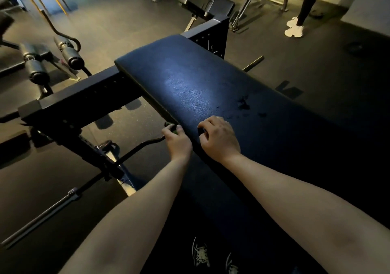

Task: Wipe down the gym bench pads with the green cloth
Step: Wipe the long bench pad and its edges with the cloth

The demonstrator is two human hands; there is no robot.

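Observation:
A long dark gym bench pad point(190, 79) runs from the lower right up to the middle, with wet spots point(244, 105) on its surface. My left hand point(177, 143) is at the pad's left edge, fingers curled round a bunched green cloth point(170, 126), of which only a small bit shows. My right hand point(219, 138) rests on top of the pad just right of the left hand, knuckles up and fingers curled under. A small dark shape sits at its fingertips; I cannot tell what it is.
The bench's black steel frame point(84, 96) sticks out to the left. A curl bar point(135, 151) and a straight barbell point(42, 216) lie on the floor below it. Roller pads point(69, 56) stand at the far left. A person's legs in white shoes point(294, 29) are at the back right.

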